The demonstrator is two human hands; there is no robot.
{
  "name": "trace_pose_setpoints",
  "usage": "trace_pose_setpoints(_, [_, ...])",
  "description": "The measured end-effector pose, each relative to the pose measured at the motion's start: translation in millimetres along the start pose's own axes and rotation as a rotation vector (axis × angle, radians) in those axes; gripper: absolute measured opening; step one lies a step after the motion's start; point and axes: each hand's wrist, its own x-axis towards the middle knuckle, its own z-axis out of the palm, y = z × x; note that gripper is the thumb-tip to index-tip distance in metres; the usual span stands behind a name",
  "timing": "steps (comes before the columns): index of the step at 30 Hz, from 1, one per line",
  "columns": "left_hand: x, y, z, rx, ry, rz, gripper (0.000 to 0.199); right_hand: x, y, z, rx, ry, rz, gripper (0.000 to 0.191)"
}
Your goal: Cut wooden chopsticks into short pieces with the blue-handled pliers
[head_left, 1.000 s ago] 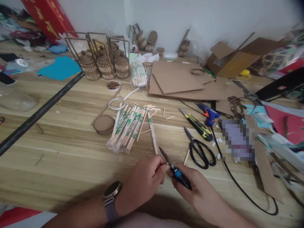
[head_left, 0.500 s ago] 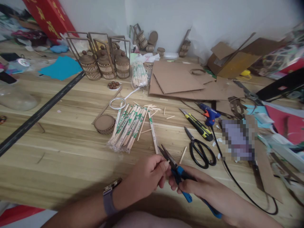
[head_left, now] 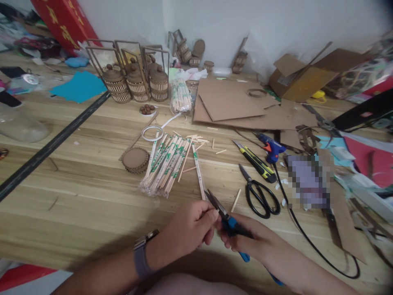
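Note:
My left hand (head_left: 196, 223), with a watch (head_left: 144, 246) on its wrist, is closed in a pinch. The pale end of a small wooden stick (head_left: 217, 211) shows at its fingertips; the rest is hidden. My right hand (head_left: 245, 235) is wrapped round the handles of blue-handled snips (head_left: 233, 225). Their narrow pointed blades reach up and left, right against the stick end and the left fingertips. Just beyond the blades lies a paper-wrapped pair of chopsticks (head_left: 198, 172). To the left is a pile of wrapped chopsticks (head_left: 167, 164). One short stick piece (head_left: 236, 200) lies right of the blades.
Black-handled scissors (head_left: 260, 198), a yellow utility knife (head_left: 254, 162) and a blue glue gun (head_left: 270, 147) with its cable lie right. Cardboard sheets (head_left: 230, 100), small lidded stick baskets (head_left: 135, 84), a tape roll (head_left: 152, 133) and a round cardboard disc (head_left: 135, 159) are farther back.
My right hand has squeezed the snips' handles closer together, and the blades have drawn nearer each other. My left hand stays almost where it was.

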Motion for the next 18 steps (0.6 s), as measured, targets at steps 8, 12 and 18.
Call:
trace_pose_setpoints(8, [-2.1,-4.5,2.6,0.095,0.074,0.059,0.034,6.1,9.2,3.5,-0.103,0.059,-0.092,0.013])
trace_pose_setpoints(12, [-0.7,-7.9,5.2,0.128,0.095,0.065,0.036,8.2,12.5,4.3,-0.118,0.077,-0.125,0.008])
trace_pose_setpoints(18, [3.9,-8.1,3.1,0.018,0.022,0.020,0.043,9.9,14.2,2.8,-0.167,0.133,-0.211,0.012])
